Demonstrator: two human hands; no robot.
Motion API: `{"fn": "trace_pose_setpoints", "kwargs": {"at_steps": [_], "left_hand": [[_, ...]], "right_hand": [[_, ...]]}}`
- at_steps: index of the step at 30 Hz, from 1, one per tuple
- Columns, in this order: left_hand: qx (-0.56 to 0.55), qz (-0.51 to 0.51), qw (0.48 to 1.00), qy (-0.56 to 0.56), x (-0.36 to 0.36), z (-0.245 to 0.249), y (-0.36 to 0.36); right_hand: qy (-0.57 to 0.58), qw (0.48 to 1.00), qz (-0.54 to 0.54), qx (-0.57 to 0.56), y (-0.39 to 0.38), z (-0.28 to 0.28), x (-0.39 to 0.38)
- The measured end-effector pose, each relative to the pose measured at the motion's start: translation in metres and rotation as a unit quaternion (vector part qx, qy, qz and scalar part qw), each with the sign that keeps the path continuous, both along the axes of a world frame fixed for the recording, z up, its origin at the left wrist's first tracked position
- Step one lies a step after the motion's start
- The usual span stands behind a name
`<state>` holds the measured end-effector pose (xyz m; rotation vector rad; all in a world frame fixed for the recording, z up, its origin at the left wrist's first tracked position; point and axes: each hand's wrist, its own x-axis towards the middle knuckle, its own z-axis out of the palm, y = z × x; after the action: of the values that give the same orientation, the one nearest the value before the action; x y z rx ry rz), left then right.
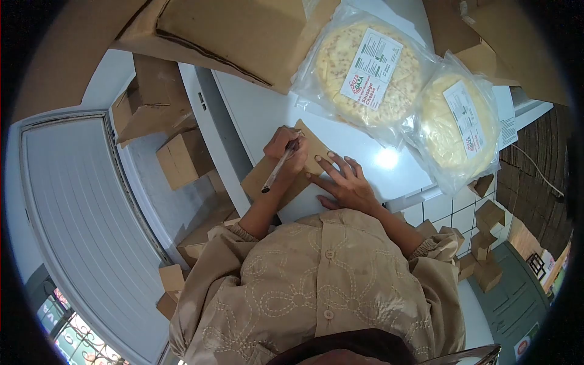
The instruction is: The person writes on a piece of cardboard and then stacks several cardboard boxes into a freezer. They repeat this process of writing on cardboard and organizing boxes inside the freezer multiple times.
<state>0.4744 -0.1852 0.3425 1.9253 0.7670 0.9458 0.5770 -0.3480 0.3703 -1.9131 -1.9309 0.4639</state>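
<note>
My left hand (287, 151) is closed around a clear-barrelled pen (277, 170), its dark end pointing back toward me. Under that hand lies a flat piece of brown cardboard (297, 193) on the white surface; the pen's tip is hidden by my fingers. My right hand (348, 185) rests palm down with fingers spread, its fingertips at the right edge of the cardboard. Beyond the hands are two plastic-wrapped pizzas: one sausage cheese pizza (331, 58) with a printed label, and a paler pizza (438, 131) overlapping its bag on the right.
A large cardboard box (225, 36) stands at the upper left, near the pizzas. Smaller boxes (182, 159) sit left of the white surface (243, 100). Flattened cardboard is stacked (535, 182) at the far right, with several small boxes (486, 271) below. A white door panel (79, 201) is at left.
</note>
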Motion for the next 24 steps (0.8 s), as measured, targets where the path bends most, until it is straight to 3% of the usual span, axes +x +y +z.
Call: {"fn": "trace_pose_setpoints", "kwargs": {"at_steps": [10,15,19,24], "left_hand": [[-0.015,-0.003,1.0,-0.014,0.0013,0.0056,-0.0004],[0.036,0.016,0.999,0.015,0.0034,0.0023,-0.0002],[0.003,0.0,1.0,0.03,-0.0019,0.0036,0.0008],[-0.012,0.024,0.999,-0.022,-0.0028,-0.0008,0.0015]], "right_hand": [[0.016,1.0,-0.006,-0.004,0.0,-0.0005,-0.0009],[0.021,1.0,-0.006,-0.006,-0.0003,-0.0024,-0.0005],[0.028,0.999,-0.012,-0.019,-0.0003,-0.0017,-0.0017],[0.015,1.0,-0.005,-0.012,-0.0007,-0.0023,-0.0008]]}}
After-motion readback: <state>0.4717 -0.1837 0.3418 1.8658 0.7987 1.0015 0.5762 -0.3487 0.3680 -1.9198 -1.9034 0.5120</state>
